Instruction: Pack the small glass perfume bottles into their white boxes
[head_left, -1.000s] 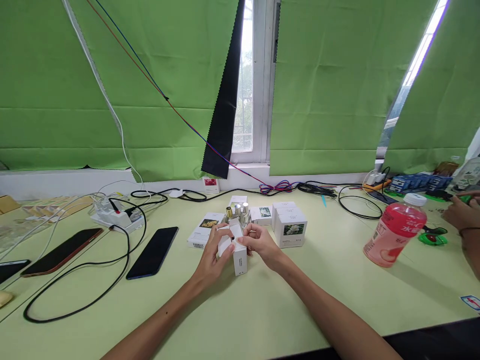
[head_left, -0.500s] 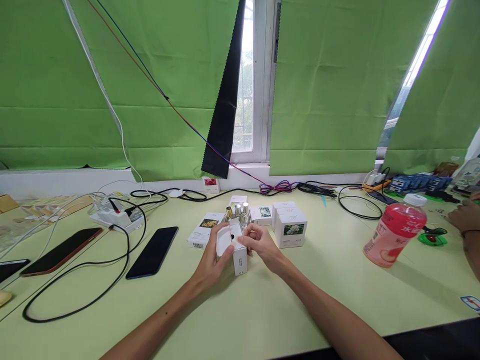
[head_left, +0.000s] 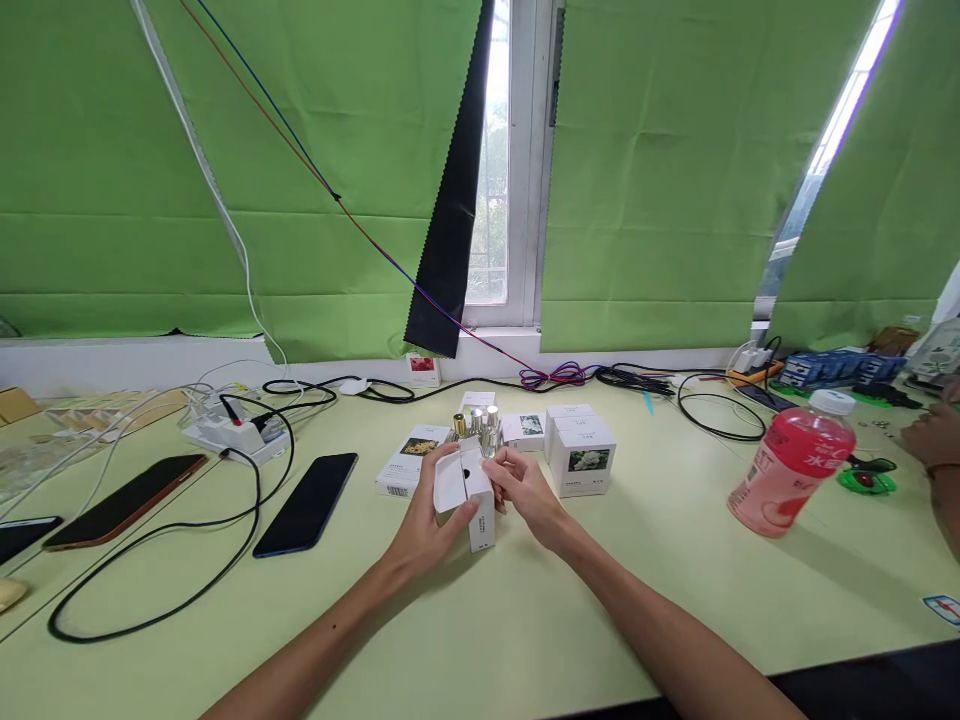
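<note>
A small white box (head_left: 482,526) stands on the table in front of me, its top flap raised toward the left and a dark round hole showing at the top. My left hand (head_left: 422,530) grips the box from the left, thumb on its near side. My right hand (head_left: 529,498) pinches the box's upper right edge. Just behind it are several small glass bottles with gold and silver caps (head_left: 476,420). A flat white box with a yellow flower picture (head_left: 412,458) lies to the left, and white boxes with a white flower picture (head_left: 587,462) stand to the right.
Left on the table (head_left: 420,650) are a black phone (head_left: 306,505), a red-edged phone (head_left: 126,502), cables and a power strip (head_left: 237,436). A pink drink bottle (head_left: 787,467) stands right; another person's hand (head_left: 930,437) is at the far right.
My left thumb has moved down off the box's top onto its near side. My right fingers have shifted slightly toward the box's upper right edge.
</note>
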